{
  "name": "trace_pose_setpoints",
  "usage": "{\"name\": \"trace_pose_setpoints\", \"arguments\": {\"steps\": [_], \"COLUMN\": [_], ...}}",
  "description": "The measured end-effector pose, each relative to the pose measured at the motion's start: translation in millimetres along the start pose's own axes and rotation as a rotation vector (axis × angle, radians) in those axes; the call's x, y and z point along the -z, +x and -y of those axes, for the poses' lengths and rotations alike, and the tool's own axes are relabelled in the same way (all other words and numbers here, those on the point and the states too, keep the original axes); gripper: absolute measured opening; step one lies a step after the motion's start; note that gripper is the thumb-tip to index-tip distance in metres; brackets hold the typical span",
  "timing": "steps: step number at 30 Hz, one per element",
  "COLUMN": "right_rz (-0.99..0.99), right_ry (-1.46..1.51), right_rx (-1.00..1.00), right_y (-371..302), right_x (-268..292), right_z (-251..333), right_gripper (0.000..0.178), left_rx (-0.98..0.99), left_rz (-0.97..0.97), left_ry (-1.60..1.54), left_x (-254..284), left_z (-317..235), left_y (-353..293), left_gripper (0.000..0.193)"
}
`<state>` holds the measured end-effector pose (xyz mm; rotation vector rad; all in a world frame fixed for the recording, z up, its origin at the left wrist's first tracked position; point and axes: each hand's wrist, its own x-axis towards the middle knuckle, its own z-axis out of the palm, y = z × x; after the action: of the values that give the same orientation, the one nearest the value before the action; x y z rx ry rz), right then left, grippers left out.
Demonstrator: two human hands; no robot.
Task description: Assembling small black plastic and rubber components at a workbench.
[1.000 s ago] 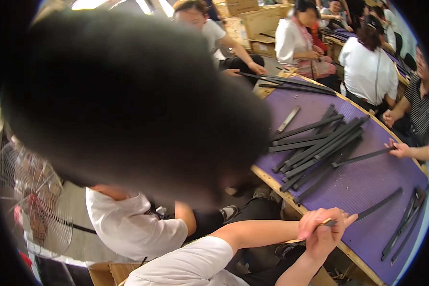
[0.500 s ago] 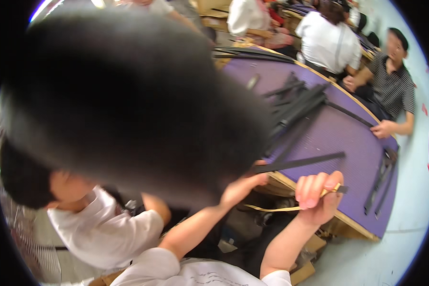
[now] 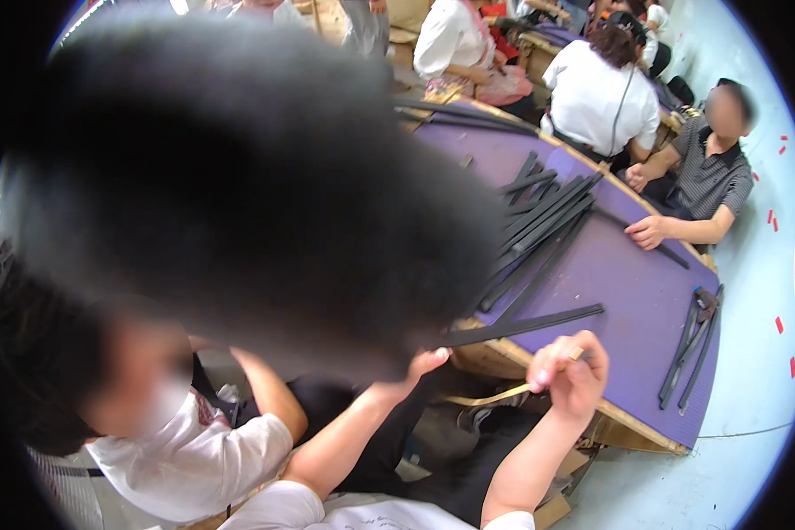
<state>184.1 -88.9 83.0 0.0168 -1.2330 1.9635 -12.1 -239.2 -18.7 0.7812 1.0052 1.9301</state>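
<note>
A large dark blur covers the left and middle of the head view and hides part of my left hand (image 3: 426, 362). Its thumb presses at the near end of a flat black strip (image 3: 534, 325), which reaches out over the edge of the purple-topped table (image 3: 632, 305). My right hand (image 3: 572, 375) is raised by the table's near edge, fingers pinched around a thin yellow strip (image 3: 493, 397). One end of that strip pokes out above the fingers; the rest trails left, below the black strip.
Several black strips (image 3: 552, 216) lie heaped mid-table, with more (image 3: 687, 353) near the right end. Across the table, a person in a striped shirt (image 3: 714, 177) has a hand on another strip. Close on my left sits a person in a white shirt (image 3: 194, 450).
My right hand has moved a little left and down, still with the yellow strip. My left hand and the black strip have shifted left. The person across has moved a hand along their strip.
</note>
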Motion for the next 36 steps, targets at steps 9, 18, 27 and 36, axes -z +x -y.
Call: {"name": "trace_pose_setpoints", "arguments": {"steps": [9, 18, 27, 36], "right_rz": [0.029, 0.089, -0.014, -0.163], "right_ry": [-0.91, -1.076, -0.51, -0.325], "right_rx": [-0.188, -0.012, -0.243, -0.431], "right_y": [1.6, -2.9, -57.5, -57.2], "right_x": [1.6, -68.4, -100.6, -42.8], "right_z": [13.7, 32.7, 16.4, 27.3], "right_gripper": [0.016, 0.013, 0.009, 0.012], "left_rx": [-0.187, -0.697, -0.542, -0.189], "left_rz": [-0.044, 0.159, 0.337, 0.245], "left_ry": [-0.075, 0.313, 0.063, 0.013], "left_x": [-73.6, -102.2, -122.0, -103.8], "left_z": [-42.2, -151.2, -159.7, -62.9], "left_y": [21.2, 17.5, -16.2, 38.7], "left_gripper": [0.022, 0.031, 0.043, 0.05]}}
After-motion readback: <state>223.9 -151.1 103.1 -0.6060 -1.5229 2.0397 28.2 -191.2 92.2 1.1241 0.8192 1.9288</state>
